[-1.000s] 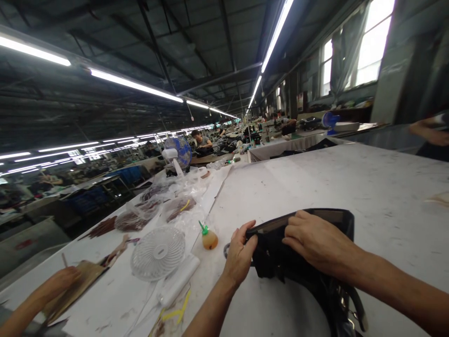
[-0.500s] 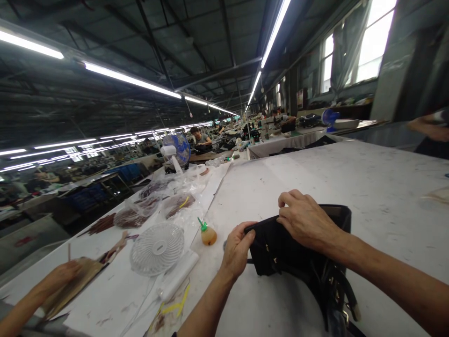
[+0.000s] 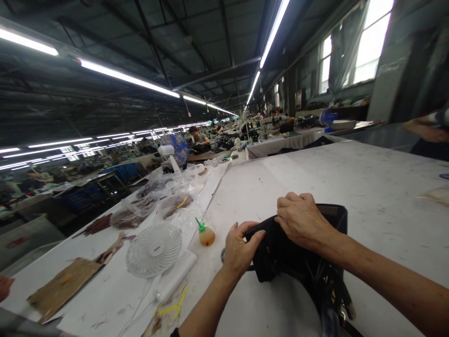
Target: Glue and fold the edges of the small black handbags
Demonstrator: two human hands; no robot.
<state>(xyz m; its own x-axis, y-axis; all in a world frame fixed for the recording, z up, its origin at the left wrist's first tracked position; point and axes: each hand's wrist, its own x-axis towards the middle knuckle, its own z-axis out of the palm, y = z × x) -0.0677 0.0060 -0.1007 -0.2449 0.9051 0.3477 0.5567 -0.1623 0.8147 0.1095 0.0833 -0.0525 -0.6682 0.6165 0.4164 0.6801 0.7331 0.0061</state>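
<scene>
A black handbag (image 3: 280, 255) with gold-coloured fittings and dark straps sits on the white table (image 3: 266, 309) in front of me. My left hand (image 3: 240, 248) grips the bag's left upper corner, thumb on the near side and fingers behind. Closed over the top edge, my right hand (image 3: 300, 220) pinches the rim near its middle; its fingertips are partly hidden. The bag's opening shows at the right, beyond my right wrist. Left of my left hand stands a small round bottle (image 3: 206, 236) of amber liquid with a green nozzle.
A white fan (image 3: 154, 250) lies at the left beside a white roll (image 3: 177, 276). Plastic bags of brown strips (image 3: 129, 215) are behind it. A brown board (image 3: 65, 285) rests near a co-worker's hand (image 3: 4, 286) at the left edge. Another person's arm (image 3: 428, 131) shows at the right.
My left thumb has moved further in over the bag's corner, and my right fingers have closed down onto its rim. The co-worker's hand at the left has drawn back from the brown board.
</scene>
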